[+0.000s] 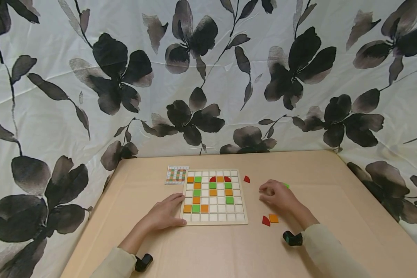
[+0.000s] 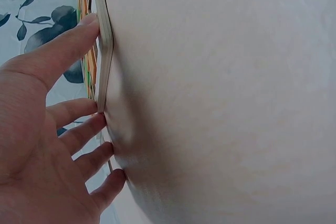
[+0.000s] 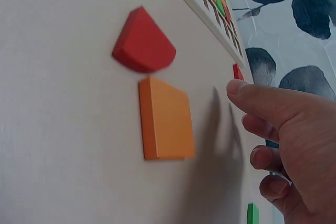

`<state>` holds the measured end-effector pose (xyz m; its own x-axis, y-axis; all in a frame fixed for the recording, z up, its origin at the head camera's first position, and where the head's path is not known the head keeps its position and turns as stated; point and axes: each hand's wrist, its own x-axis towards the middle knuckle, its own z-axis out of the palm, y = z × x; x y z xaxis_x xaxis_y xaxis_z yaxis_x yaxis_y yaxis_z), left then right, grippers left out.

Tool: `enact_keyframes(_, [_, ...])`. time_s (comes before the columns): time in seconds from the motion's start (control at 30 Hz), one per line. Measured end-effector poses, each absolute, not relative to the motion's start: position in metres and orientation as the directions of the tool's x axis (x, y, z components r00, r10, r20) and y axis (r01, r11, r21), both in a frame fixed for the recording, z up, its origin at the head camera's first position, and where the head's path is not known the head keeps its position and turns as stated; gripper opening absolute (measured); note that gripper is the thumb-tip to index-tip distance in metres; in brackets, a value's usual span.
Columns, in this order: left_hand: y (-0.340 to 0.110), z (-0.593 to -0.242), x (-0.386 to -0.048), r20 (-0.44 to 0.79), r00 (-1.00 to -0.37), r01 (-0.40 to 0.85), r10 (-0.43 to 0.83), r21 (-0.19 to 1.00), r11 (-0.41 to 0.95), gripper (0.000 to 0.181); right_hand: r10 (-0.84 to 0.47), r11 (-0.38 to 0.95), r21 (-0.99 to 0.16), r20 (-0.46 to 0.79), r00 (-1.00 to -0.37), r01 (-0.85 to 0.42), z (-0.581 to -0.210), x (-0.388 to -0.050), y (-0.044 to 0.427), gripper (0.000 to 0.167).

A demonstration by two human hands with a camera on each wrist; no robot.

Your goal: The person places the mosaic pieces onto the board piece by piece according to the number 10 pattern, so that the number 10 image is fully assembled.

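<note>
A white grid board [image 1: 220, 209] with a pale wooden rim lies on the table, with orange, green and red pieces in some squares. My left hand [image 1: 164, 212] rests at its left edge; in the left wrist view the thumb and fingertips [image 2: 88, 22] touch that edge. Right of the board, my right hand [image 1: 278, 196] is held above the table, fingers loosely bent, nothing seen between them. Near it lie an orange square piece [image 3: 170, 121], a red quarter-round piece [image 3: 144, 43] and a green piece [image 1: 286, 185], partly hidden behind the hand.
A small printed pattern card [image 1: 172, 175] lies behind the board's left corner, partly covered by it. Another red piece [image 1: 246, 179] lies off the board's far right corner. Flowered cloth [image 1: 194, 77] hangs behind the wooden table [image 1: 208, 251].
</note>
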<state>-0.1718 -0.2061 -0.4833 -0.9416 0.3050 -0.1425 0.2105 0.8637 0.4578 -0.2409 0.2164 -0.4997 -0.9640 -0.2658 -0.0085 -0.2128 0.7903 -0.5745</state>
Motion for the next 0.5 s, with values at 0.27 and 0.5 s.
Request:
enact_keyframes(0.27, [-0.206, -0.484, -0.172, -0.144, -0.942, 0.205, 0.302, 0.465, 0.861, 0.087, -0.264, 0.806, -0.545, 0.02, -0.964, -0.231, -0.5, -0.24, 0.238, 0.025])
enact_keyframes(0.5, [-0.206, -0.484, -0.172, -0.148, -0.943, 0.199, 0.297, 0.464, 0.863, 0.087, -0.27, 0.806, -0.529, 0.071, -0.96, -0.265, -0.503, -0.24, 0.253, 0.025])
